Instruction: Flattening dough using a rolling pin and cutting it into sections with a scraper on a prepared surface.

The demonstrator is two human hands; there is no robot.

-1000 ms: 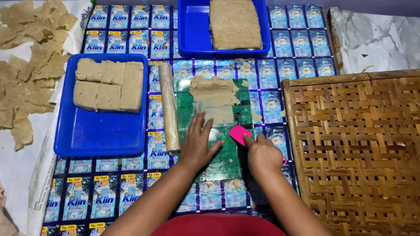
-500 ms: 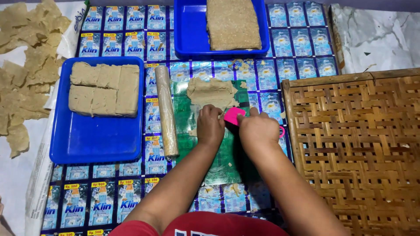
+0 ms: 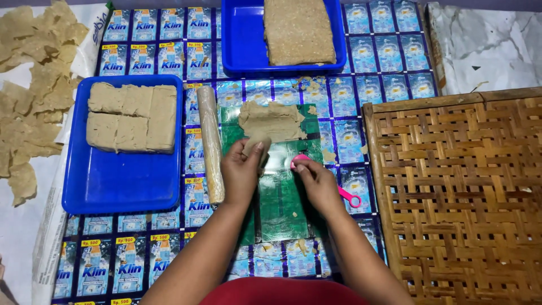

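The left hand pinches a small dough piece, just below the flattened dough slab at twelve o'clock. At three o'clock, the right hand grips a pink cutter.

Dough sheet on mat; rolling pin left; woven tray right.

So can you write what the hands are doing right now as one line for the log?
left hand: holds dough piece | right hand: holds pink cutter | under: green sheet | beside: rolling pin
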